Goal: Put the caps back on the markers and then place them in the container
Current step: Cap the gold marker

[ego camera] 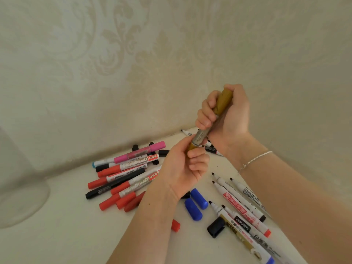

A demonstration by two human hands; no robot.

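Markers lie all over the white table (57, 235), and by the look of it the job is somewhere in the middle. Near the back edge, against the patterned wall (133, 54), sits a heap of capped markers (122, 176): red ones, a black one, a pink one (141, 152). Several in that heap read "WHITEBOARD" in outlined letters, with a small red tag of Chinese characters beside it.

Toward the right edge the work is not done. A group of uncapped markers (240, 202) lies with bare dark tips pointing at the back edge. One shows "deli" on a black band; the Chinese print on the others I cannot make out. Loose caps wait near them: two blue caps (196, 204), a black cap (216, 227), and a red cap (175, 225) half hidden by the forearm.

Above the back right corner, the right hand (228, 115) has its fingers wrapped round the upper body of a gold marker (211, 119), holding it tilted. The left hand (182, 168) pinches the marker's lower end, thumb and fingers closed on a gold piece there, which I take to be the cap being pressed on; whether it is fully seated I cannot tell.

A clear container (21, 187) stands at the left edge, well apart from everything. It appears to hold nothing, so I judge that placing has yet to begin.
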